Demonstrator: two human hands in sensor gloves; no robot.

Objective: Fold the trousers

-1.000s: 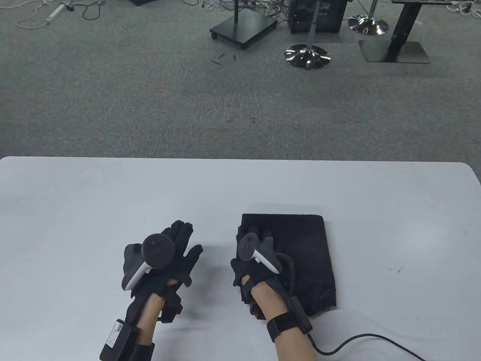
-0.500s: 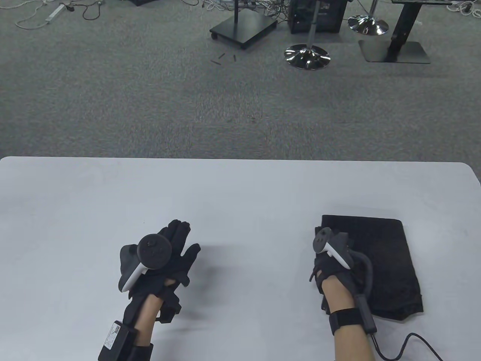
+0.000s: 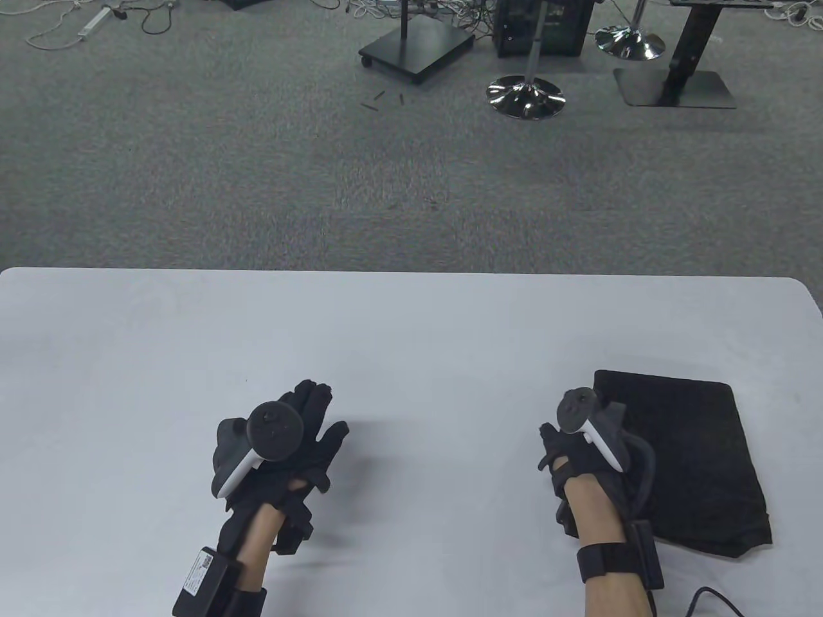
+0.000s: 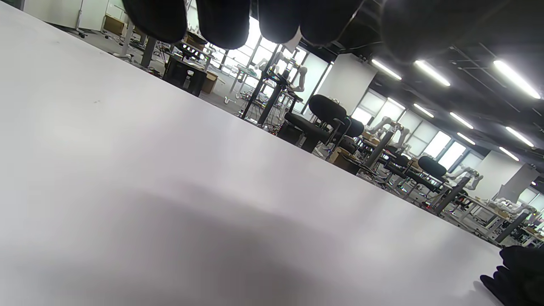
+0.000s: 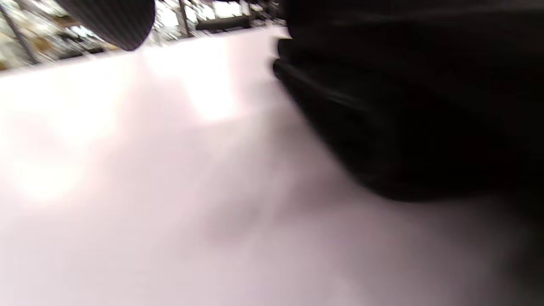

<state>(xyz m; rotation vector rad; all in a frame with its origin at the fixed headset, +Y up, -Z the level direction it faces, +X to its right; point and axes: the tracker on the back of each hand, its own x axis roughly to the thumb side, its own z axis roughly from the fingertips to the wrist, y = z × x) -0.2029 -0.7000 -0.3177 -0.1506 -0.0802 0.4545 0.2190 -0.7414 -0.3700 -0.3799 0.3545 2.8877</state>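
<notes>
So our folded black trousers [image 3: 688, 456] are sitting flat on the white tabletop [image 3: 411, 334], near its right end. Our right hand [image 3: 582, 450] rests on their left edge, though we can't tell its grip. Our left hand [image 3: 289, 437] is well left of them, fingers spread, holding nothing.

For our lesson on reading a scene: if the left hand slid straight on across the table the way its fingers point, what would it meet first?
Nothing, it seems. The left hand points away from the person over bare table toward the far edge. The folded trousers lie off to its right, beside the right hand, outside that line.
</notes>
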